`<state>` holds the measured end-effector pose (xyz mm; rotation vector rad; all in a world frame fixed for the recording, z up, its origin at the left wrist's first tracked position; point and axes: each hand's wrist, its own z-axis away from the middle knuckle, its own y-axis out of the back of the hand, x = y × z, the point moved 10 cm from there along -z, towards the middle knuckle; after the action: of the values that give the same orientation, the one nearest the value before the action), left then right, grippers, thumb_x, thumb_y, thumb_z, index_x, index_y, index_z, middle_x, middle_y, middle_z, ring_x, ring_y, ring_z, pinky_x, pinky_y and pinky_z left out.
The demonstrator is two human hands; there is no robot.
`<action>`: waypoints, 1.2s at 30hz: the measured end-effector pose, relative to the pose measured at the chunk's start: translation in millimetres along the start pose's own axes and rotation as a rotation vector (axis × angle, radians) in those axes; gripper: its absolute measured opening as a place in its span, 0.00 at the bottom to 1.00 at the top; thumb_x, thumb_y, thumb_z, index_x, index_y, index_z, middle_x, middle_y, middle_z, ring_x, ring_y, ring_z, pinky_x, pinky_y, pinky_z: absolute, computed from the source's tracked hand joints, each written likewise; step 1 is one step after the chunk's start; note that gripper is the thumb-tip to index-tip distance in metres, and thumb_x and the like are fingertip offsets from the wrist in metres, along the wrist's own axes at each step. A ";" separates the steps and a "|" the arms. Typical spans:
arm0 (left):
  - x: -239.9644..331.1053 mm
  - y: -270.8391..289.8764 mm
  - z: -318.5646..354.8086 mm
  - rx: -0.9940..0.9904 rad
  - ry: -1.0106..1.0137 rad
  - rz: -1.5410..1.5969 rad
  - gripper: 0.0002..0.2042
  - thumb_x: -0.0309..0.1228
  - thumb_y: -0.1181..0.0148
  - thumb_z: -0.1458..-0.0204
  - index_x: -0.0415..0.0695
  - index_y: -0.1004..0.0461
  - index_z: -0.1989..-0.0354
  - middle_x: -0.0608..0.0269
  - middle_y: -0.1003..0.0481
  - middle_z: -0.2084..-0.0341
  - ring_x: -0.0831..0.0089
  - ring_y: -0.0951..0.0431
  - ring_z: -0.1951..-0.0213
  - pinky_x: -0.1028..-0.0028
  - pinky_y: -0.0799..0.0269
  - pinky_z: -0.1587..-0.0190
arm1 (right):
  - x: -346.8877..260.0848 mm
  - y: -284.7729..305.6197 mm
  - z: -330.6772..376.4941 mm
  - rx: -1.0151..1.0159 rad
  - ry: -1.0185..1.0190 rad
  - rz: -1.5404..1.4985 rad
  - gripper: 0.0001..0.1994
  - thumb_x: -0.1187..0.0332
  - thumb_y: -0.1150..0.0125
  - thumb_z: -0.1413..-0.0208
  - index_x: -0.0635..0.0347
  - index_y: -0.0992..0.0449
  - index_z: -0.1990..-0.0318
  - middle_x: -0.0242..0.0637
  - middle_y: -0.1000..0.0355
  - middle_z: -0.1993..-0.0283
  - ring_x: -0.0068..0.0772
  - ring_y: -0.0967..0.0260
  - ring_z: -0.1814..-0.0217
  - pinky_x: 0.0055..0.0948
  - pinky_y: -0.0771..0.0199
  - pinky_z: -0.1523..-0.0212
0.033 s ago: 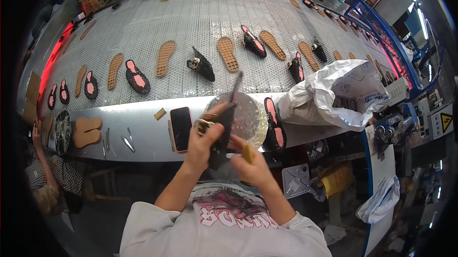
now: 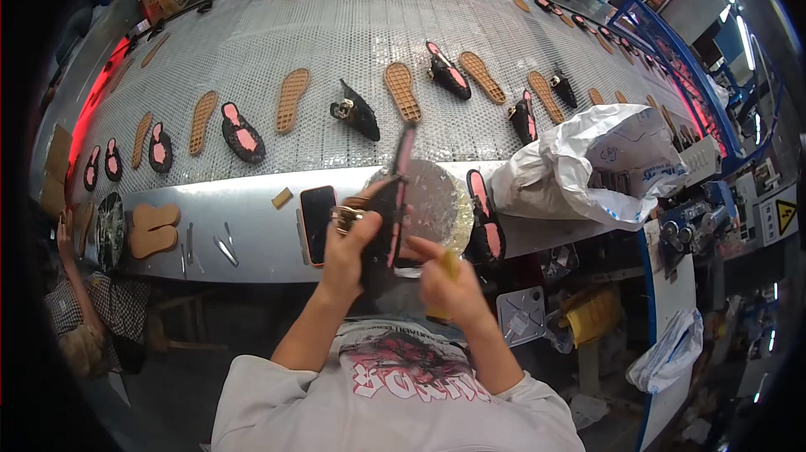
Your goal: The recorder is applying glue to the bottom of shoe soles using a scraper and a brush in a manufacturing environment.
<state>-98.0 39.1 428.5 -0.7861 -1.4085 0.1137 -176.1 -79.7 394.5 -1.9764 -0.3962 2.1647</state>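
Observation:
My left hand (image 2: 342,261) is closed round a black shoe upper (image 2: 382,221) with a gold buckle. The shoe stands on edge, its narrow end pointing away from me and its pink underside turned to the right. Close to that underside is my right hand (image 2: 457,291), closed on a yellow-handled tool (image 2: 451,265); its working end cannot be made out. Beneath the shoe is a round pad wrapped in clear plastic (image 2: 441,200). Another black shoe upper (image 2: 485,221) with pink patches lies right of the pad.
A phone (image 2: 318,215), a small tan block (image 2: 282,198), slim metal tools (image 2: 225,250) and tan soles (image 2: 154,232) lie on the ledge. A white sack (image 2: 537,173) stands right. The conveyor (image 2: 277,41) carries soles and black uppers. Other people's arms show at the far edge and left.
The shoe has turned so more of its pink underside shows, and my left hand has shifted slightly left. My right hand has moved slightly right, away from the shoe.

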 end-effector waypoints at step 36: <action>-23.9 116.3 42.5 0.371 0.167 0.278 0.32 0.53 0.45 0.42 0.29 0.31 0.48 0.46 0.22 0.60 0.60 0.17 0.65 0.67 0.18 0.64 | 34.6 22.0 -45.8 0.014 -0.238 -0.245 0.14 0.70 0.31 0.50 0.71 0.24 0.60 0.45 0.22 0.65 0.32 0.24 0.65 0.28 0.24 0.68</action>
<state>-98.0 131.6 342.8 -0.6589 -1.0726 0.4990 -133.0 -86.4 351.2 -1.5716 -0.6213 2.2369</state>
